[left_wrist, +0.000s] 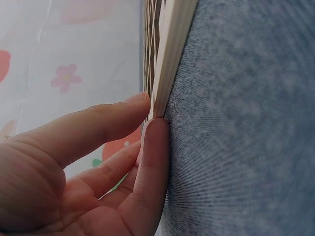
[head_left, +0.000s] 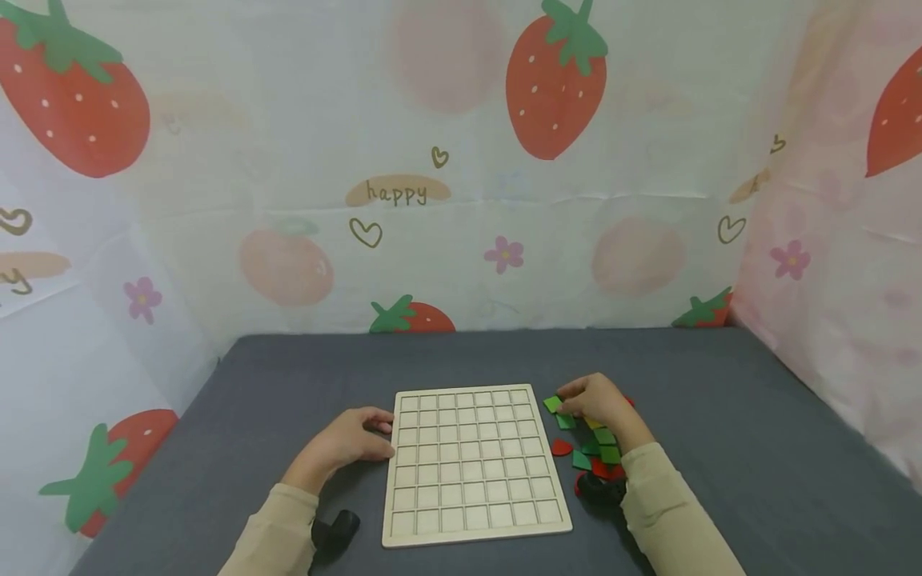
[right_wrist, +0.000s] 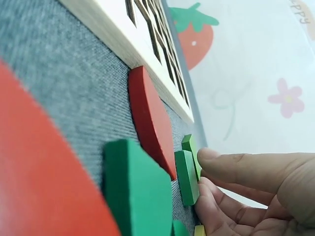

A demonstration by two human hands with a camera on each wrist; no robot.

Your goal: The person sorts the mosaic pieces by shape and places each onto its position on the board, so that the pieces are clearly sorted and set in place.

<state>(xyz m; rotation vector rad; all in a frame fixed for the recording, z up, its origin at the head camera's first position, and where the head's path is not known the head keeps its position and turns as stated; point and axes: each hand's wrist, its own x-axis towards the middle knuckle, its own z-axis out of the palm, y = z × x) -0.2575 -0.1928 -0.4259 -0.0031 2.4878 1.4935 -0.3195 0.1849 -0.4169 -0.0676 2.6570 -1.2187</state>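
Note:
A pale wooden grid board (head_left: 426,535) with rows of square recesses lies flat on the dark cloth. My left hand (head_left: 354,437) is beside it, thumb and fingertips touching its left edge; up close, the thumb tip is at the top of the board's rim (left_wrist: 170,64). On the board's right, my right hand (head_left: 601,404) reaches over a cluster of small tiles. Its thumb and fingertips pinch a light green tile (head_left: 553,404) at the far end. Right beside that, a darker green tile (right_wrist: 187,178) is next to the fingers.
A red rounded piece (head_left: 561,447) lies near the board's right edge. Several green tiles (head_left: 610,454) and red pieces lie under and around the right forearm, with some yellow showing. Dark wrist-camera parts (head_left: 335,528) hang by each wrist. A strawberry-print cloth (head_left: 504,296) backs the table.

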